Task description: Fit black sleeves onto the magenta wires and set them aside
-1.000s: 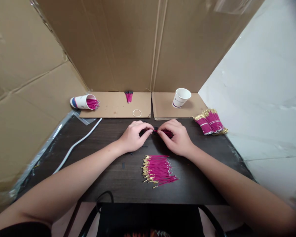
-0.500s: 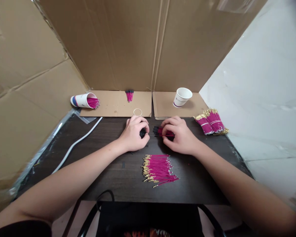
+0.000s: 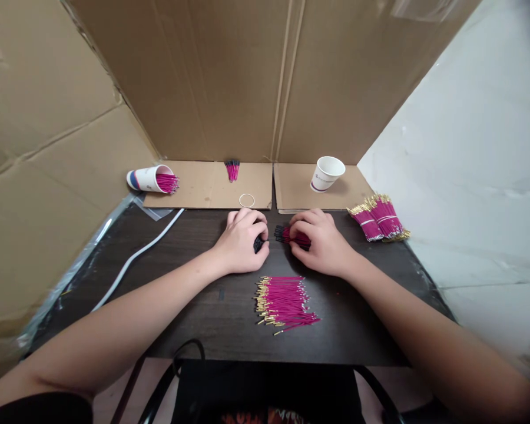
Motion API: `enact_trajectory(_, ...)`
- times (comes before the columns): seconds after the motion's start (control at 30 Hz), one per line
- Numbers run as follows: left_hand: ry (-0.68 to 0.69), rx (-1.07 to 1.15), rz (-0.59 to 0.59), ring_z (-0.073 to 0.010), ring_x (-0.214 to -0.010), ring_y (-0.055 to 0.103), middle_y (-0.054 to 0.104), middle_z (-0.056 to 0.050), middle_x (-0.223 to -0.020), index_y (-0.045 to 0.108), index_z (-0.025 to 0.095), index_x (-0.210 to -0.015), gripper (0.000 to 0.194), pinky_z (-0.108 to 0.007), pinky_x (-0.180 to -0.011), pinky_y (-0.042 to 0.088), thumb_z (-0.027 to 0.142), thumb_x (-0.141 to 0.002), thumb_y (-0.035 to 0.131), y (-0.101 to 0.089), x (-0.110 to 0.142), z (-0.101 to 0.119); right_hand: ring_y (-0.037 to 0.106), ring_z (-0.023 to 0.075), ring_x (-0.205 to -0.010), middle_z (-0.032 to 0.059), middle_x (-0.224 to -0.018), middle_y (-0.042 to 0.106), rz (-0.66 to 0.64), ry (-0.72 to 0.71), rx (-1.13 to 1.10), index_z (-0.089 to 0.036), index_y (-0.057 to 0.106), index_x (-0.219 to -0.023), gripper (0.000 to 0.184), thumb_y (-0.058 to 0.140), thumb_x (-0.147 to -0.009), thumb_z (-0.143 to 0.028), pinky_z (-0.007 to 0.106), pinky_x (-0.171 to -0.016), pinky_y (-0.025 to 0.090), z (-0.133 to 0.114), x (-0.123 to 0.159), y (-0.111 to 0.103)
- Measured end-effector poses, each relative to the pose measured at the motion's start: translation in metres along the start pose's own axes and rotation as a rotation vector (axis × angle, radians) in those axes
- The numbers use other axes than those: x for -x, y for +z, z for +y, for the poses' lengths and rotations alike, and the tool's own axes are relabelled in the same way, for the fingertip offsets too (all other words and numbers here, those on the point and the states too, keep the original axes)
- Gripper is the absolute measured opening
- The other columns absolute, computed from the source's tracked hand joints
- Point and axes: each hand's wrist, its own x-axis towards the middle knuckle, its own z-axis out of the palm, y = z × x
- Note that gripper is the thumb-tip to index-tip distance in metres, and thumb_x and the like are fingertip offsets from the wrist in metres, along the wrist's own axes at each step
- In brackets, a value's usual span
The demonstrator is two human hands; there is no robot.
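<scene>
Hands parted, each now curled over its own pile.
A second ago a wire was held between both hands; now that shared hold has been given up, and the piles are apparently being handled separately. Small black pieces [image 3: 258, 244] are cupped by the left hand [image 3: 242, 241], and black-tipped wires [image 3: 283, 234] are partly covered by the right hand [image 3: 320, 241]; whether anything is pinched cannot be told. Gold-ended wires [image 3: 285, 301] are laid nearer the body on the worktop [image 3: 181, 247]. Small print on the upright cup [image 3: 327, 172] and lettering on the dark clothing [image 3: 287, 417] cannot be read.
</scene>
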Motion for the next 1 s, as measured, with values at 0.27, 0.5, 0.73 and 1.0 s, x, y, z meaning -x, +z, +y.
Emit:
enact_trajectory(0.27,0.002,0.028,0.032,-0.0312,-0.122,0.068,0.077,-0.009,-0.118,0.072,0.02,-0.09,0.006,-0.055,-0.11,0.045,0.02,-0.096,0.072,0.006,-0.001,-0.006,0.06,0.0316,-0.108,0.0116,-0.11,0.072,-0.008,-0.092,-0.035,-0.02,0.068,-0.101,0.01,0.073,-0.095,-0.014,0.046,-0.096,0.047,-0.013,0.0,-0.006)
enact_trajectory(0.5,-0.011,0.018,0.034,-0.0305,-0.121,0.07,0.079,-0.008,-0.117,0.075,0.021,-0.094,0.005,-0.054,-0.111,0.045,0.02,-0.098,0.073,0.006,-0.001,-0.004,0.056,0.0218,-0.089,0.0058,-0.093,0.065,-0.359,-0.203,-0.239,-0.019,0.063,-0.087,0.015,0.072,-0.089,-0.008,0.034,-0.078,0.042,-0.04,0.005,-0.02)
enact_trajectory(0.73,0.037,-0.007,0.063,-0.0299,-0.118,0.072,0.082,-0.007,-0.115,0.077,0.021,-0.093,0.01,-0.054,-0.108,0.046,0.017,-0.099,0.07,0.006,-0.001,-0.007,0.053,0.0177,-0.083,0.0036,-0.09,0.065,-0.504,-0.182,-0.2,-0.018,0.064,-0.085,0.013,0.073,-0.088,-0.009,0.031,-0.073,0.036,-0.04,0.005,-0.021)
enact_trajectory(1.0,0.022,-0.055,0.051,-0.0313,-0.117,0.074,0.082,-0.009,-0.115,0.075,0.02,-0.091,0.008,-0.054,-0.106,0.047,0.016,-0.096,0.071,0.001,-0.003,-0.007,0.054,0.0174,-0.079,0.0048,-0.09,0.069,-0.539,-0.196,-0.118,-0.017,0.068,-0.087,0.009,0.073,-0.092,-0.011,0.031,-0.074,0.038,-0.047,0.006,-0.024)
